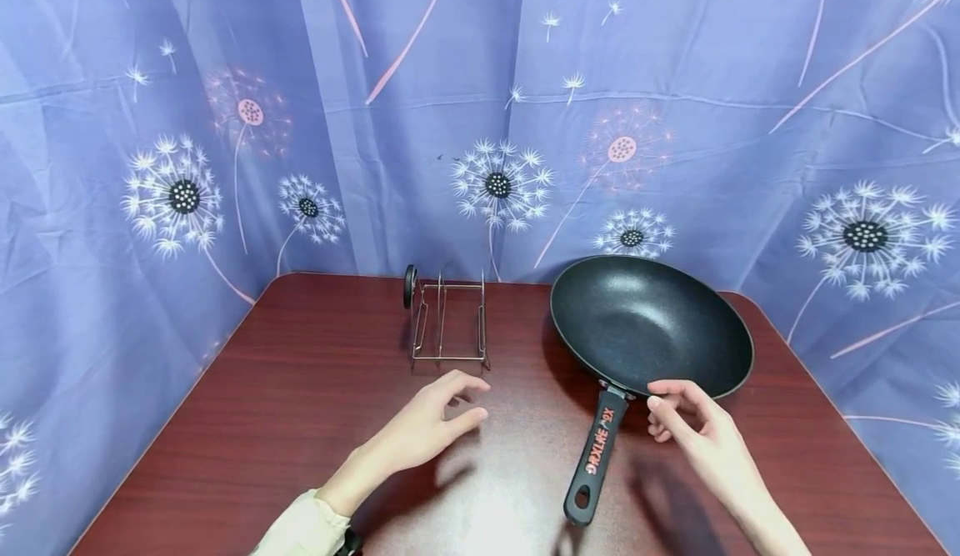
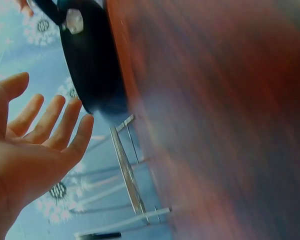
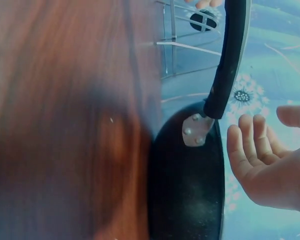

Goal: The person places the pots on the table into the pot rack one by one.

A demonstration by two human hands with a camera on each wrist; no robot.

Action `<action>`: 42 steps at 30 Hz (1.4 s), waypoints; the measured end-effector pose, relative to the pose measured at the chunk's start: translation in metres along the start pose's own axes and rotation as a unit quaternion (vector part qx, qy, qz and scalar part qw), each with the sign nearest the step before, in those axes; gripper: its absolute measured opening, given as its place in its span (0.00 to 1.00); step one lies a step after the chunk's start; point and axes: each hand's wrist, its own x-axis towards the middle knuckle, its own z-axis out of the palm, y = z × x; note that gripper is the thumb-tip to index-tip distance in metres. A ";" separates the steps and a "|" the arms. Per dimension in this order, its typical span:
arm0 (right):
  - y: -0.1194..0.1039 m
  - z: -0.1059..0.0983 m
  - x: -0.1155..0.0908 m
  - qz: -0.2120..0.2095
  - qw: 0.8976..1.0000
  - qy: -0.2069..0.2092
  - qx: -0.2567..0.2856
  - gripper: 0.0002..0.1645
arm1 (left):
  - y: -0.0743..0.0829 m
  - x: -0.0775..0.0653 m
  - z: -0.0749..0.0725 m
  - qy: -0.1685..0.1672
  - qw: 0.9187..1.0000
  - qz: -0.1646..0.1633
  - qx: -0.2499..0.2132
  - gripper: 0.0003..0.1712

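Note:
A black frying pan [image 1: 648,323] sits on the right of the table, its black handle [image 1: 596,456] with orange lettering slanting toward the near edge. Close to where handle and pan join, my right hand [image 1: 701,431] hovers with loosely bent fingers and holds nothing. In the right wrist view, a gap shows between that hand [image 3: 270,160] and the handle [image 3: 227,65]. My left hand [image 1: 427,423] hangs over the middle of the table, fingers relaxed and nothing in them. Beyond it stands a wire rack [image 1: 450,358] with a black round piece [image 1: 409,286] at its left side.
The reddish-brown wooden table [image 1: 300,389] reaches back to a blue curtain [image 1: 420,164] with dandelion prints, which surrounds the far side and both flanks. The rack and the pan stand apart near the back edge.

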 end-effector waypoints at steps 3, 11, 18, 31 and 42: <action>0.003 0.001 -0.002 0.009 1.000 -0.003 0.024 0.14 | 0.005 0.001 0.007 -0.012 1.000 0.007 -0.019 0.18; 0.009 0.007 -0.009 0.024 0.998 -0.011 0.058 0.11 | 0.014 0.001 0.022 -0.030 0.997 -0.022 -0.071 0.18; 0.010 0.011 -0.015 0.049 0.992 -0.026 0.110 0.13 | 0.020 0.003 0.033 -0.029 0.990 -0.038 -0.136 0.14; 0.017 0.015 -0.025 0.107 0.970 -0.027 0.216 0.14 | 0.036 0.000 0.054 -0.070 0.974 -0.030 -0.213 0.16; 0.016 0.027 -0.034 0.114 0.972 -0.020 0.204 0.15 | 0.047 -0.002 0.073 -0.104 0.926 -0.073 -0.355 0.24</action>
